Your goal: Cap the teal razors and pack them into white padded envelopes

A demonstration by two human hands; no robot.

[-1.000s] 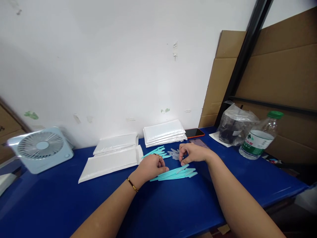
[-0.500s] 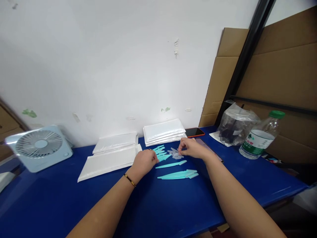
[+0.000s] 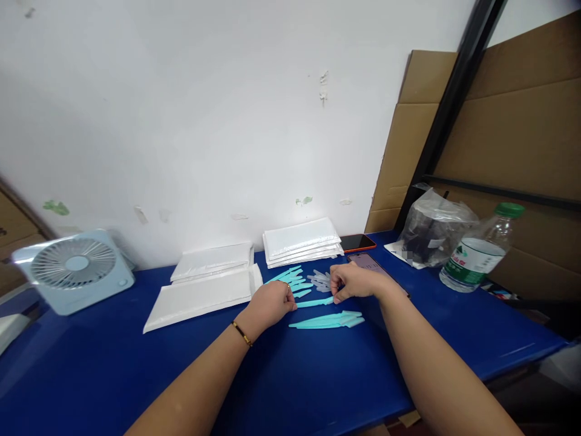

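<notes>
One slim turquoise stick, shaped like an eyebrow razor [image 3: 313, 303], lies crosswise between my hands. My left hand [image 3: 272, 301] pinches its left end. At its wider right end are the closed thumb and fingers of my right hand [image 3: 351, 282]; whether a small clear piece is also in them cannot be made out. Behind it, more turquoise eyebrow razors [image 3: 293, 280] lie fanned out beside small clear plastic pieces [image 3: 320, 280]. A bunch of the same razors [image 3: 324, 320] rests nearer to me.
White padded envelopes [image 3: 204, 293] lie on the blue table [image 3: 272, 381], with another stack of envelopes [image 3: 302, 239] by the wall. Two phones, one orange-edged phone [image 3: 358, 243] among them, a bagged cup [image 3: 436, 227] and a water bottle [image 3: 476, 254] stand right; a fan [image 3: 75, 266] stands left.
My right hand has come from the clear pieces toward me onto the single razor's right end. My left hand has moved right, from the fanned razors to that razor's left end.
</notes>
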